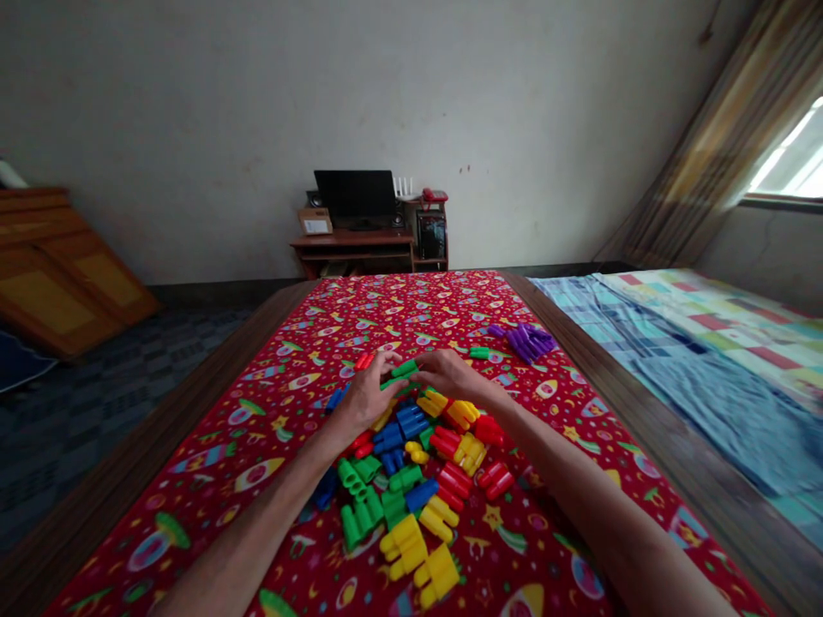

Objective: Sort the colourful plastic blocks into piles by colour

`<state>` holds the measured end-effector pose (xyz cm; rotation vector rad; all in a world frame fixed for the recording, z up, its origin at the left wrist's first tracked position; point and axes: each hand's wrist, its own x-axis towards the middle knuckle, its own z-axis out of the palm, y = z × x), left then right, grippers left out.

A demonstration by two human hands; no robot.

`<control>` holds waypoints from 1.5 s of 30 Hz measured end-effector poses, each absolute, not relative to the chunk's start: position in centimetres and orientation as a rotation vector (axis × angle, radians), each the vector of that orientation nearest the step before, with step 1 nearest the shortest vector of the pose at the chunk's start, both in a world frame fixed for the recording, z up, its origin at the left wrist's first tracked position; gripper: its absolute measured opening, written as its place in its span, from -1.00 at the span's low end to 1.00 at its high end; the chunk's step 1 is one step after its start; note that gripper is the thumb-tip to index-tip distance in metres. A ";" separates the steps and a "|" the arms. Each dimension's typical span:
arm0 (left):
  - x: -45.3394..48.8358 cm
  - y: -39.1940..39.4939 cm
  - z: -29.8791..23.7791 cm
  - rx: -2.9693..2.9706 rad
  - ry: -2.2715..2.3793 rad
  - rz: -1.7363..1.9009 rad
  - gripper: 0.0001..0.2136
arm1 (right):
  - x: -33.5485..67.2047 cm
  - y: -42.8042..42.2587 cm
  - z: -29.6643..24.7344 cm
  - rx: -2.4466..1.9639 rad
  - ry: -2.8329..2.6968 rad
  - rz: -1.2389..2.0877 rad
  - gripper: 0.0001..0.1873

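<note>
My left hand (368, 396) and my right hand (445, 374) meet above the far side of a heap of plastic building blocks. Between their fingertips is a green building block (405, 368), gripped from both sides. More green shows just under it; whether that is a second piece in the fingers I cannot tell. Near my forearms lie green blocks (363, 517), yellow blocks (404, 546), blue blocks (389, 437) and red blocks (453, 482). A small red block (363, 361) sits just beyond my left hand, partly covered by it.
Purple blocks (531, 342) form a group at the table's right side, with a lone green block (479, 352) to their left. A red patterned cloth (257, 463) covers the wooden table. Beyond stands a desk (353, 240) with a monitor (357, 197); a bed (707, 386) is at right.
</note>
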<state>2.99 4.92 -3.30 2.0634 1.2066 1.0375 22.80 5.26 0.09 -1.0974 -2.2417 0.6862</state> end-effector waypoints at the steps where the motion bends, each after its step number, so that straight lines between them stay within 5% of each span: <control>1: 3.0 5.0 -3.3 2.045 1.204 1.043 -0.67 | 23.0 5.5 0.1 -1.144 -2.214 0.661 -0.85; 18: 2.5 4.8 -2.5 2.220 1.201 0.949 -0.73 | 32.5 10.6 1.0 -2.172 -2.050 -0.253 -0.65; 45: 2.8 4.4 -3.0 2.401 1.169 0.884 -0.72 | 38.6 14.7 4.3 -2.221 -2.580 -0.104 -0.72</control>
